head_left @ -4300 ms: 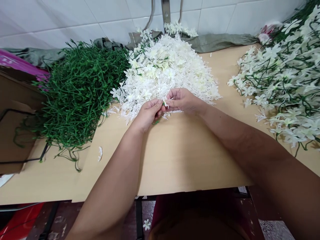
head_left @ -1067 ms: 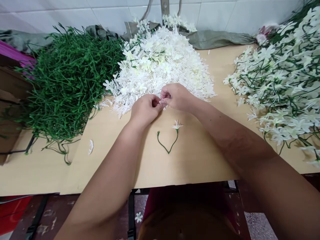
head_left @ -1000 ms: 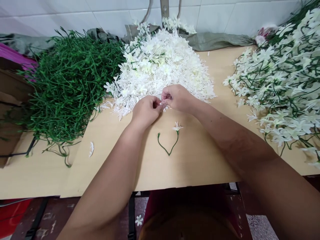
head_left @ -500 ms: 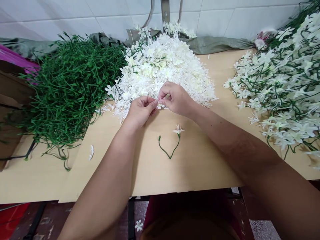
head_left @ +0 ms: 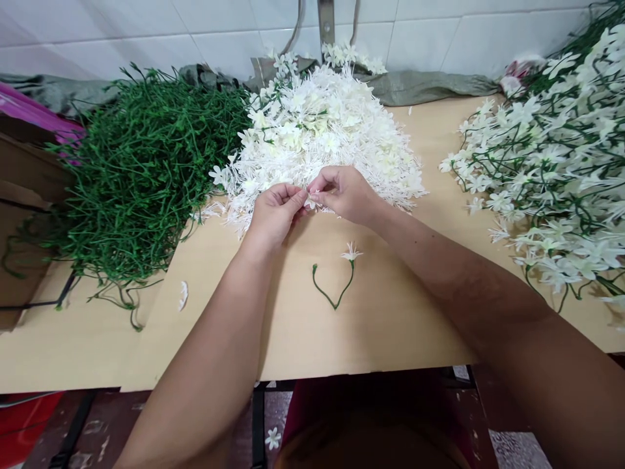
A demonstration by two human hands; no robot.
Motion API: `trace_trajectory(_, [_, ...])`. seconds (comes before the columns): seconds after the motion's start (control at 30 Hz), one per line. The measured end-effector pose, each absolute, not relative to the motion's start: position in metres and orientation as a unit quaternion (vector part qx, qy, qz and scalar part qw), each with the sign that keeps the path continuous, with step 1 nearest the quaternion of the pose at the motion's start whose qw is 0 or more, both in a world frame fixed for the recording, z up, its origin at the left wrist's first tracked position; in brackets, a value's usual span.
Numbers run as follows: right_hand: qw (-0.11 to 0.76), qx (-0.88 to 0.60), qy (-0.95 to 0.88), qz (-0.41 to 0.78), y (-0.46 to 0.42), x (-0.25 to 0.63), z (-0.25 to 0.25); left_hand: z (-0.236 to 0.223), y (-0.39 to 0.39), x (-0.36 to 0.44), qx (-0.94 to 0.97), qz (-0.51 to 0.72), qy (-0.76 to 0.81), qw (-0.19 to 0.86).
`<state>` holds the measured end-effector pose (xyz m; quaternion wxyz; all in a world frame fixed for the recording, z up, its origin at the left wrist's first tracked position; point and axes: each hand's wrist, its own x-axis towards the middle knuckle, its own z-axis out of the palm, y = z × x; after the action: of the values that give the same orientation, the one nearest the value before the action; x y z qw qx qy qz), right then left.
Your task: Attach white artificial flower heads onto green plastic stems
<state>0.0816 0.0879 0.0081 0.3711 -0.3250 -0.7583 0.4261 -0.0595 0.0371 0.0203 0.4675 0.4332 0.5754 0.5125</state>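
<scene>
My left hand (head_left: 278, 212) and my right hand (head_left: 344, 193) meet fingertip to fingertip at the front of a heap of white artificial flower pieces (head_left: 336, 124). Between the pinched fingers of both hands is a small white artificial flower (head_left: 311, 203), mostly covered by them. Below the hands, on the cardboard, lies a bent green plastic stem (head_left: 336, 306). One of its two tips carries a white spiky flower piece (head_left: 351, 253); the other tip is bare green.
Green plastic stems (head_left: 146, 169) are heaped on the left beside a cardboard box (head_left: 29, 195). Stemmed white flowers (head_left: 547, 176) pile up on the right. A white scrap (head_left: 183, 296) lies left on the cardboard sheet (head_left: 390, 332). Tiled wall (head_left: 420, 42) stands behind.
The right fingers have closed in nearer the left fingertips over the small flower. The whole view has shifted slightly; the stem on the cardboard has stayed put.
</scene>
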Motion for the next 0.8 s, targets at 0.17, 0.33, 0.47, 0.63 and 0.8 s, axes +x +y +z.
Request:
trace_trajectory(0.17, [0.372, -0.34, -0.769, 0.393, 0.0849, 0.0806, 0.0079, 0.0162, 0.0379, -0.0598, 0.42, 0.53, 0.564, 0.473])
trace_trajectory(0.33, [0.396, -0.368, -0.723, 0.431, 0.086, 0.081, 0.0123, 0.0147, 0.0385, -0.0618, 0.415, 0.551, 0.53, 0.493])
trace_trajectory(0.47, [0.414, -0.365, -0.662, 0.507, 0.0922, 0.0841, 0.0125, 0.015, 0.0382, -0.0622, 0.428, 0.547, 0.518, 0.5])
trace_trajectory(0.63, [0.418, -0.331, -0.634, 0.561, 0.0932, 0.0842, 0.0099, 0.0147, 0.0388, -0.0607, 0.426, 0.556, 0.521, 0.487])
trace_trajectory(0.8, [0.409, -0.331, -0.618, 0.584, 0.0884, 0.0802, 0.0112, 0.0164, 0.0382, -0.0604, 0.418, 0.556, 0.518, 0.498])
